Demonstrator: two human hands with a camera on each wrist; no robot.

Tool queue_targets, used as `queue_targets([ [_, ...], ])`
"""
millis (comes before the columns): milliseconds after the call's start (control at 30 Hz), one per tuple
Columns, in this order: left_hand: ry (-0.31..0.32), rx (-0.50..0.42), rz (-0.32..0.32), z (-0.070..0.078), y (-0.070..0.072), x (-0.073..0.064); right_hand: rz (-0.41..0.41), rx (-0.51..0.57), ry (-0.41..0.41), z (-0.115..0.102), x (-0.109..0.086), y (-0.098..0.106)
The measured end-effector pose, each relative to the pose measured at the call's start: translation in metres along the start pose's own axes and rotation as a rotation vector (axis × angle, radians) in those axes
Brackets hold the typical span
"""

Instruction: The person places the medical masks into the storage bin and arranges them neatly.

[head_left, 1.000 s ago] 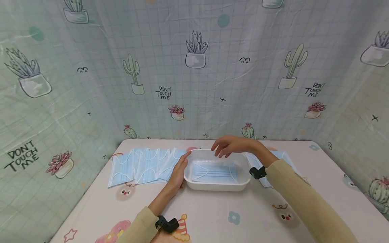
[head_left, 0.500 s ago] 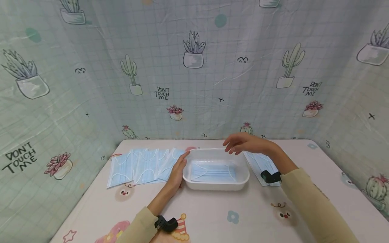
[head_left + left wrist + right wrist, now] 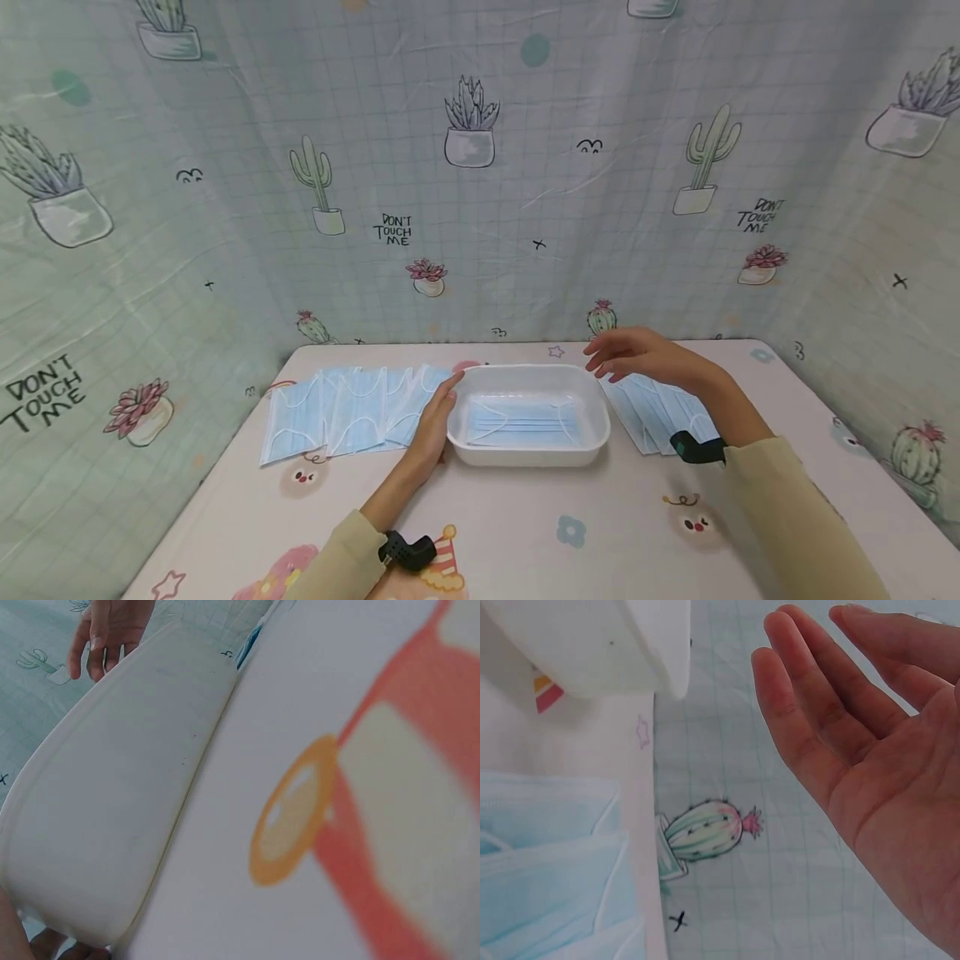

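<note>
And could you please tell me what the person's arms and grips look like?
The left sleeve and right sleeve are beige. A black left wrist device and a similar right wrist device sit at their edges. The left grip and right grip wear no gloves.

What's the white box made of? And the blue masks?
The white box looks like smooth, slightly shiny plastic, with rounded corners and thin, even walls. The blue masks are probably thin, matte, papery fabric: they lie flat, and the mask inside the box shows neat pleats.
</note>
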State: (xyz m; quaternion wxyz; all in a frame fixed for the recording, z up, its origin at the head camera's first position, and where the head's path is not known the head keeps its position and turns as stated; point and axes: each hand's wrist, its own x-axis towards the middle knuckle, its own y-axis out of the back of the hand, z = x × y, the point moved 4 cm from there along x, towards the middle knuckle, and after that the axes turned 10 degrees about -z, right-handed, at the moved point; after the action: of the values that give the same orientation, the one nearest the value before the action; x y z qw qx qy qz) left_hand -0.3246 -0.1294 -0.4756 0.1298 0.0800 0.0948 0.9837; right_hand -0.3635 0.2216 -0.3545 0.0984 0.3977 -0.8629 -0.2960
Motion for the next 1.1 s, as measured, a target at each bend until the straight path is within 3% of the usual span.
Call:
queue_targets([
  [367,-0.001,-0.021,0.002,-0.001,0.004,0.001,0.168,0.057,0.028,0.022,-0.046,0.016],
  [800,0.0,-0.01,-0.012,0.0,0.002,0.001,0.287,0.08,-0.117,0.06,-0.081,0.021],
  [1100,0.009,-0.025,-0.007,-0.001,0.002,0.001,0.324,0.071,-0.193,0.081,-0.09,0.021],
])
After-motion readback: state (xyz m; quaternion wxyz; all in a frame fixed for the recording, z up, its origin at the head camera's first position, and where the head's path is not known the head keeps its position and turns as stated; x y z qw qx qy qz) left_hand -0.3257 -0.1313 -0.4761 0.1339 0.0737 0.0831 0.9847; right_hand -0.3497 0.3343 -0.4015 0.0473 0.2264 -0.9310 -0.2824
